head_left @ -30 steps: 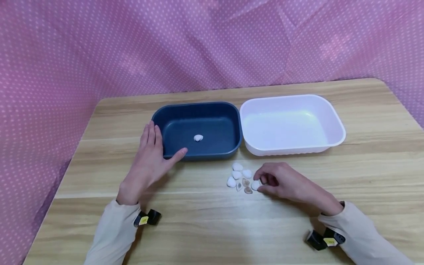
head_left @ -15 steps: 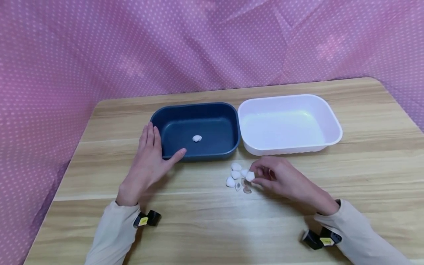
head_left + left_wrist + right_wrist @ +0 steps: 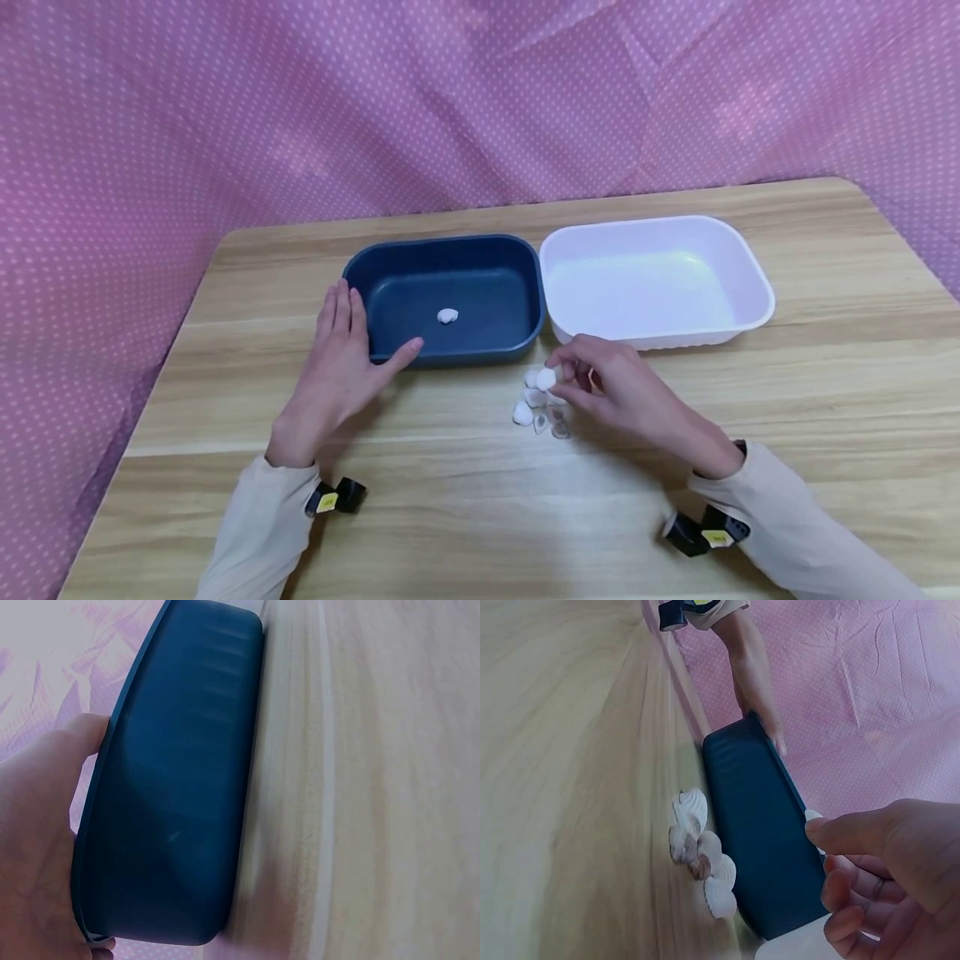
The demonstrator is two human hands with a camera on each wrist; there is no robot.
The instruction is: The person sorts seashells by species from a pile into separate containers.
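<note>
My right hand [image 3: 622, 392] pinches a white seashell [image 3: 546, 380] between thumb and fingertips, raised over the small shell pile. In the right wrist view the pinched shell [image 3: 814, 816] is mostly hidden by the thumb. Below it on the table lie several white seashells [image 3: 522, 413] and brownish ones [image 3: 560, 430], the pile partly covered by my hand. My left hand [image 3: 330, 383] rests on the near left corner of a dark blue basin [image 3: 457, 360], its fingers straight along the left rim and its thumb on the front rim. One white shell [image 3: 447, 316] lies inside this basin.
A white basin [image 3: 660, 342] stands right beside the blue one, on the right. Both are on a wooden table [image 3: 450, 517], with a pink dotted cloth [image 3: 480, 108] hanging behind its far edge.
My right hand has lifted a white seashell from the right side of the pile and carried it left and away from me over the other shells. The left hand stays on the blue basin.
</note>
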